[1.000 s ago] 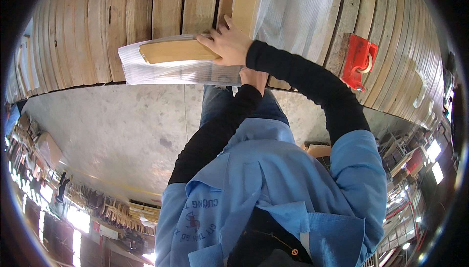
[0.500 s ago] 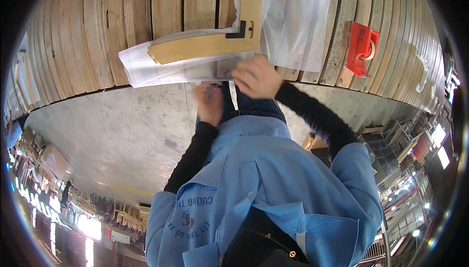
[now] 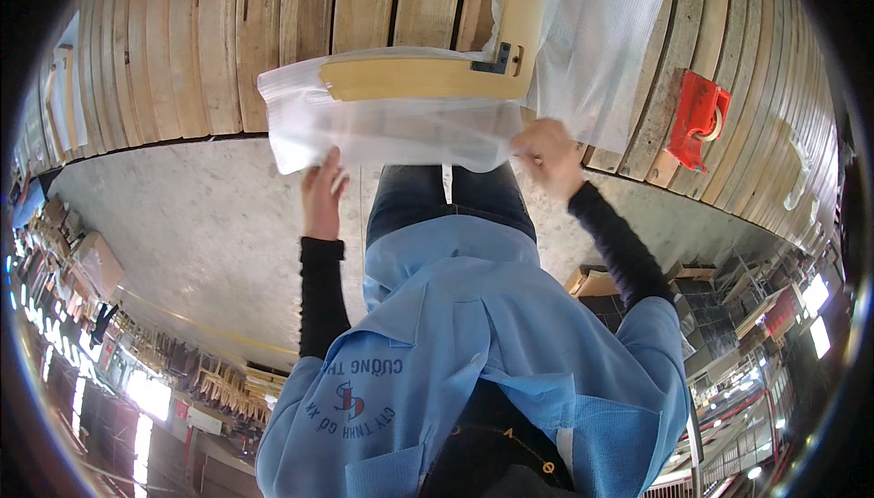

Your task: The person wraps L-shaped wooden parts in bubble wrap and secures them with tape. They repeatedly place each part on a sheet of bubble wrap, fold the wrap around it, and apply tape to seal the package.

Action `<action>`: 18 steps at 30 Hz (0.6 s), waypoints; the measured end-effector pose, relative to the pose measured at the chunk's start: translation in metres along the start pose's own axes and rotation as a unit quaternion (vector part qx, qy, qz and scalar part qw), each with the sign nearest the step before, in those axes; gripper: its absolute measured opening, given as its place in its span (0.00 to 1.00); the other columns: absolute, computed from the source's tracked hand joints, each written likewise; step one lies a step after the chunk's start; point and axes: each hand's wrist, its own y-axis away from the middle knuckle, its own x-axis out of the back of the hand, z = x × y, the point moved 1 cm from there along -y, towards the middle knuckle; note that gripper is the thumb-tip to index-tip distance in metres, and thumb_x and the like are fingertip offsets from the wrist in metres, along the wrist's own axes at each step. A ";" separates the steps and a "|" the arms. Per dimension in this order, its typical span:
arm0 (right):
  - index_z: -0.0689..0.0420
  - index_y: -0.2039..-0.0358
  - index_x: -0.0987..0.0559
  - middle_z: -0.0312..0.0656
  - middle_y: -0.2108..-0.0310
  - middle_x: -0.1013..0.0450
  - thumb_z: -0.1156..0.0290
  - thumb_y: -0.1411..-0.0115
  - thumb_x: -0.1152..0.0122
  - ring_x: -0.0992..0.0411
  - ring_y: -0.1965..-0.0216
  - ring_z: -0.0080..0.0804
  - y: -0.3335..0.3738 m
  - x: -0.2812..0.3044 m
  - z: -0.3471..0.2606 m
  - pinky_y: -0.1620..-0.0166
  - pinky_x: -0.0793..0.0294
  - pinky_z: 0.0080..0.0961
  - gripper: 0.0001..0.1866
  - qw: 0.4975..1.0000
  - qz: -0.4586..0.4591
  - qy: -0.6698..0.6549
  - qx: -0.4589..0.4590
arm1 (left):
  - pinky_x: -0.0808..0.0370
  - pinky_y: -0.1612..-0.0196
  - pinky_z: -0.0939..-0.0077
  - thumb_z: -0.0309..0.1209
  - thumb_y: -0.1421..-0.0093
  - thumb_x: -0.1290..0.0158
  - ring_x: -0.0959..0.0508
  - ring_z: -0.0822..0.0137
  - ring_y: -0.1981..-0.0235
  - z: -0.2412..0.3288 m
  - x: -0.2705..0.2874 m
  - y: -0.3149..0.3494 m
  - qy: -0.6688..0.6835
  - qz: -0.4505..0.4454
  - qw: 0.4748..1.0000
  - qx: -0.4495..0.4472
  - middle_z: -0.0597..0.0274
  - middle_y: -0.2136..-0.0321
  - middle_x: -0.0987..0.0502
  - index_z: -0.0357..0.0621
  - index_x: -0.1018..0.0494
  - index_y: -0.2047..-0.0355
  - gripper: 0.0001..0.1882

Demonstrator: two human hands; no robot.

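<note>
An L-shaped piece of light wooden frame (image 3: 410, 80) lies on a slatted bench, with a black metal bracket (image 3: 492, 60) at its corner. White translucent packing foam (image 3: 401, 129) lies under the wooden arm, its near flap overhanging the bench edge. At the flap's near left corner is my left hand (image 3: 321, 199), its fingers stretched and apart, the tips touching or very near the foam. My right hand (image 3: 549, 154), a little blurred, is closed with its fingertips pinching the flap's right end, just below the frame's corner.
Right of the frame, more foam (image 3: 596, 52) covers the slats. A red tape dispenser (image 3: 696, 120) with a roll of tape sits farther right on the wooden bench (image 3: 305, 6). Below the bench edge is a concrete floor (image 3: 200, 225).
My hands have spread apart, the left going left and the right going right. The near foam flap now lies spread wider toward me. Bench and frame appear shifted right in the picture.
</note>
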 end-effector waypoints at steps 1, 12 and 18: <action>0.55 0.60 0.20 0.41 0.65 0.22 0.73 0.42 0.34 0.24 0.56 0.47 -0.016 0.019 -0.006 0.43 0.30 0.41 0.09 0.998 0.040 -0.021 -0.042 | 0.20 0.48 0.66 0.38 0.31 0.44 0.19 0.60 0.55 0.025 -0.004 -0.006 0.105 -0.107 0.989 -0.014 0.59 0.51 0.25 0.37 0.30 0.46 0.21; 0.49 0.36 0.32 0.42 0.36 0.35 0.60 0.48 0.29 0.37 0.35 0.41 -0.067 -0.082 -0.054 0.31 0.46 0.54 0.38 0.963 0.053 0.225 0.135 | 0.16 0.53 0.72 0.37 0.31 0.45 0.17 0.58 0.54 0.144 -0.096 -0.166 -0.106 -0.222 0.969 0.006 0.50 0.56 0.23 0.34 0.34 0.44 0.23; 0.52 0.37 0.32 0.45 0.37 0.33 0.58 0.50 0.28 0.32 0.38 0.41 -0.127 -0.074 -0.020 0.37 0.33 0.41 0.40 0.949 -0.047 0.308 0.041 | 0.24 0.56 0.70 0.32 0.30 0.48 0.25 0.68 0.56 0.106 -0.073 -0.074 -0.061 0.128 0.868 -0.476 0.59 0.52 0.28 0.40 0.34 0.46 0.16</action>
